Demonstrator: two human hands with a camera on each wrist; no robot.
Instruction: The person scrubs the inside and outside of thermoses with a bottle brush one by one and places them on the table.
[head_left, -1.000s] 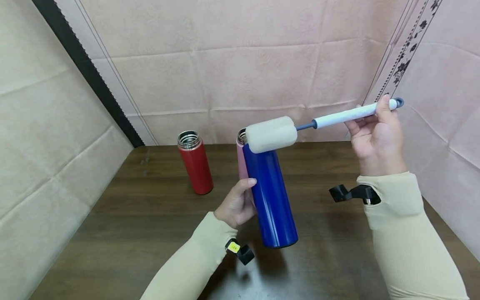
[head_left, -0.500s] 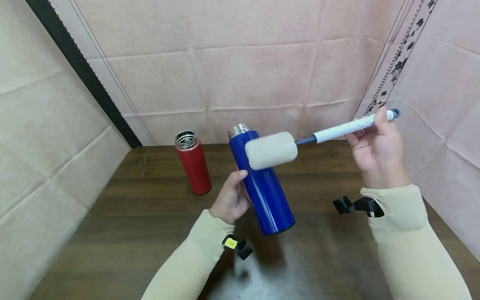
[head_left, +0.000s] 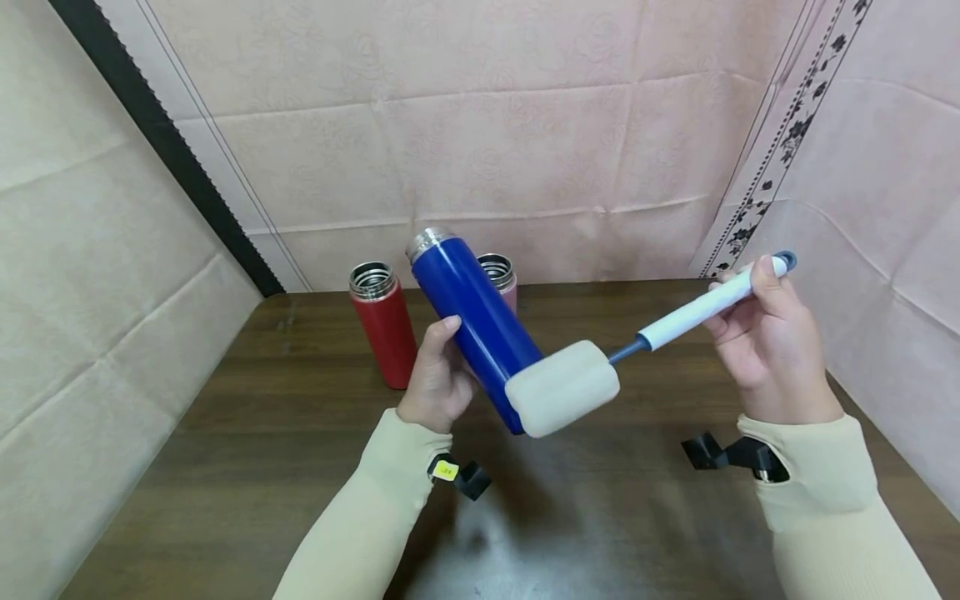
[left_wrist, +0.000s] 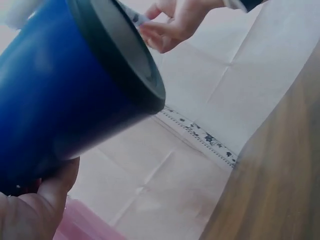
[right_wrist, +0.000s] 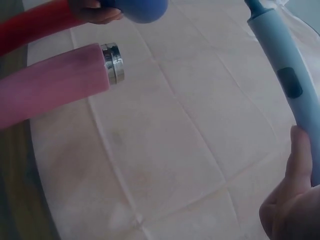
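A blue thermos bottle [head_left: 480, 317] leans in the air with its bare metal neck up to the left. My left hand [head_left: 437, 379] grips its side, thumb on the front. By the handle, my right hand [head_left: 772, 350] holds a sponge bottle brush [head_left: 693, 321] with a thick white head [head_left: 562, 387]. The brush head covers the bottle's lower right end in the head view; whether they touch I cannot tell. The left wrist view shows the bottle's dark base [left_wrist: 125, 55] close up. In the right wrist view the thumb lies along the light blue handle [right_wrist: 287, 70].
An uncapped red bottle [head_left: 386, 333] stands upright on the wooden table, left of the blue one. Behind the blue bottle stands an open pink bottle [head_left: 501, 275], mostly hidden. Pale cloth walls [head_left: 510, 150] enclose the table at the back and both sides.
The blue bottle has tilted further left and risen slightly with my left hand. My right hand has lowered, bringing the brush head from the bottle's neck to its lower end.
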